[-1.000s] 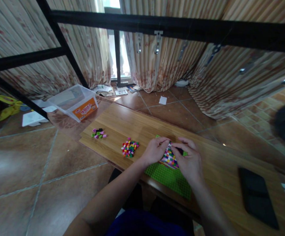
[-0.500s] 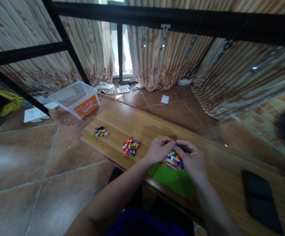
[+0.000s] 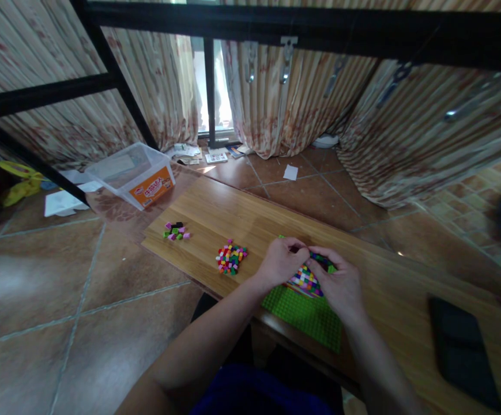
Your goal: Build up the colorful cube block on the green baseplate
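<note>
A green studded baseplate (image 3: 304, 317) lies at the front edge of the wooden table. On it stands a build of small multicoloured toy bricks (image 3: 305, 279), partly covered by my hands. My left hand (image 3: 281, 262) is closed at the build's far left side, its thumb and forefinger meeting near the top. From the right, my right hand (image 3: 341, 282) grips the build, with its thumb on the near face and fingers curled over the far side. The two thumbs almost touch. Whether a loose brick sits between the fingertips is hidden.
A pile of mixed small bricks (image 3: 231, 257) lies left of the baseplate, and pink, green and black bricks (image 3: 176, 231) lie farther left. A clear plastic box (image 3: 133, 173) stands beyond the table's left end. A black case (image 3: 464, 351) rests at the right. A dark metal frame (image 3: 276, 26) crosses above.
The hands stay at the build with only a slight shift of the fingers. The camera view has moved very slightly.
</note>
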Motion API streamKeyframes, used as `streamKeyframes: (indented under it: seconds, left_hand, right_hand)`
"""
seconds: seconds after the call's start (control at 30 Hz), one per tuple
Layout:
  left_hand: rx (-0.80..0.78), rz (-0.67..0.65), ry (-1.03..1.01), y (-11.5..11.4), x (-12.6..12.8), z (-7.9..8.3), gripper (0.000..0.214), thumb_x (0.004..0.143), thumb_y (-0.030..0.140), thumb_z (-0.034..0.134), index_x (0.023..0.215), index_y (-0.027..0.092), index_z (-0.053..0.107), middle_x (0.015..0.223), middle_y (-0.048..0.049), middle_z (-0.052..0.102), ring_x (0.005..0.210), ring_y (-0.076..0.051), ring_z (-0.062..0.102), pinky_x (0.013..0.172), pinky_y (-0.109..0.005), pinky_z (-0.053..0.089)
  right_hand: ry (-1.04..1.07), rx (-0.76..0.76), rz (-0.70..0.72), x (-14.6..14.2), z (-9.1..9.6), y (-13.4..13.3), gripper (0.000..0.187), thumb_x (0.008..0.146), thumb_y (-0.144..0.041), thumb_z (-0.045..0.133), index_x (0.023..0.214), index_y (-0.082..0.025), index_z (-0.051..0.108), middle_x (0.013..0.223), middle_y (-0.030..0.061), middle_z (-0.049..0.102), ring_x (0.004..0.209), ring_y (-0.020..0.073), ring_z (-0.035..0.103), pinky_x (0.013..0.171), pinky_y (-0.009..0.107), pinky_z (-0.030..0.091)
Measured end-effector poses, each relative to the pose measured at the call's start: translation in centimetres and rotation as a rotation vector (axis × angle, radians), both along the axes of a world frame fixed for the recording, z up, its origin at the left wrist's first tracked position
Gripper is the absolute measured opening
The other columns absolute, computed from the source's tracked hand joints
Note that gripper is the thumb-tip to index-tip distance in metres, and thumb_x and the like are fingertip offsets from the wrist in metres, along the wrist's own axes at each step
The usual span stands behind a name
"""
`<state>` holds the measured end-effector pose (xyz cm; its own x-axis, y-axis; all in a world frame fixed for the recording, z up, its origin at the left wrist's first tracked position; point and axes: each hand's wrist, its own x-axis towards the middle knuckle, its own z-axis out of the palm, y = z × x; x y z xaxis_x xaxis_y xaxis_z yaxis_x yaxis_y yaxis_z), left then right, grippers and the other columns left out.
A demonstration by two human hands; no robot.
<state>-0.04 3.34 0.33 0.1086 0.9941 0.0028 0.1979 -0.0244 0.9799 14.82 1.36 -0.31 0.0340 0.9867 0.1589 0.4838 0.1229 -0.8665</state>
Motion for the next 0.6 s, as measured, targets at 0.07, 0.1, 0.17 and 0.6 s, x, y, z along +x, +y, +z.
streamKeyframes:
  seconds: [0.07, 0.1, 0.17, 0.6]
  left_hand:
    - [0.026, -0.002, 0.043, -0.1, 0.0, 0.0, 0.02, 0.083, 0.02, 0.056, 0.082, 0.014, 0.075, 0.082, -0.0033, 0.075, 0.078, -0.016, 0.066, 0.076, -0.026, 0.051]
    - [0.035, -0.003, 0.062, -0.2, 0.0, 0.0, 0.02, 0.084, 0.02, 0.056, 0.084, 0.014, 0.075, 0.083, -0.0033, 0.075, 0.078, -0.016, 0.067, 0.076, -0.026, 0.051]
    - [0.048, -0.004, 0.094, -0.2, 0.0, -0.1, 0.02, 0.084, 0.021, 0.056, 0.086, 0.015, 0.075, 0.084, -0.0034, 0.076, 0.079, -0.016, 0.067, 0.076, -0.025, 0.051]
    - [0.144, 0.099, 0.094, -1.7, -0.9, 0.5, 0.028, 0.092, 0.029, 0.056, 0.112, 0.016, 0.071, 0.112, -0.01, 0.074, 0.104, -0.023, 0.068, 0.098, -0.035, 0.05]
  right_hand:
    - [-0.001, 0.005, 0.002, 0.0, 0.0, -0.1, 0.028, 0.079, -0.043, 0.068, 0.098, -0.024, 0.075, 0.102, 0.005, 0.075, 0.096, 0.0224, 0.068, 0.093, 0.042, 0.051]
    - [-0.003, 0.007, 0.003, 0.1, 0.0, -0.1, 0.028, 0.079, -0.044, 0.068, 0.098, -0.024, 0.075, 0.102, 0.005, 0.075, 0.096, 0.0226, 0.068, 0.093, 0.042, 0.052]
    - [-0.004, 0.012, 0.008, 0.1, -0.1, -0.2, 0.029, 0.079, -0.045, 0.068, 0.099, -0.025, 0.075, 0.102, 0.0053, 0.075, 0.096, 0.023, 0.068, 0.092, 0.043, 0.052]
    - [0.015, 0.112, -0.138, 1.3, 2.8, -1.1, 0.034, 0.081, -0.05, 0.068, 0.098, -0.021, 0.075, 0.102, 0.0081, 0.076, 0.093, 0.0228, 0.071, 0.088, 0.04, 0.055]
